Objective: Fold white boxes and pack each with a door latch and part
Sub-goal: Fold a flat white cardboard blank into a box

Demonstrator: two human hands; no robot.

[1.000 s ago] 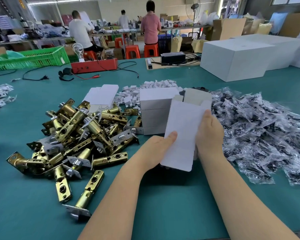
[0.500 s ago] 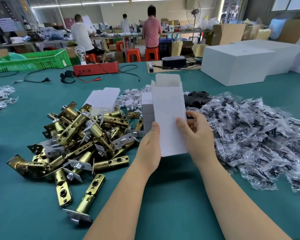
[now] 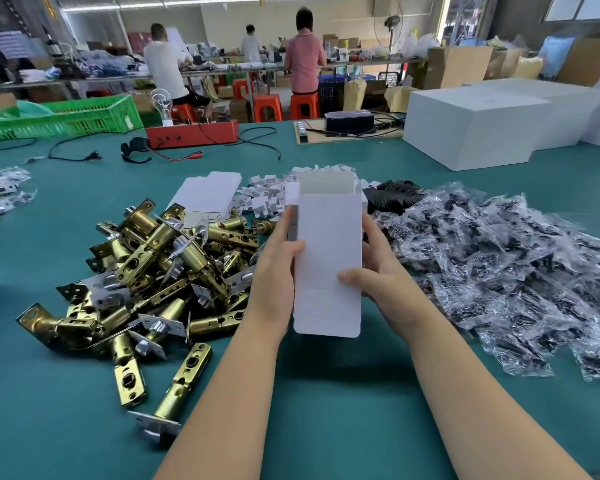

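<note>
Head view: white box [image 3: 328,268] now upright and squared open versus flat a second ago, left hand [image 3: 274,271] and right hand [image 3: 383,282] fingers clamped on its sides, ready for bottom-flap folding.

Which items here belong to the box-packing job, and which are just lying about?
Job: white box held by left hand and right hand; brass latches; bagged parts; flat box blanks.
Lying about: green crate; red device; large white cartons.

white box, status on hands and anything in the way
Left hand and right hand both grip the white cardboard box. Box upright, top flaps open, nothing inside seen. Nothing in the way.
</note>
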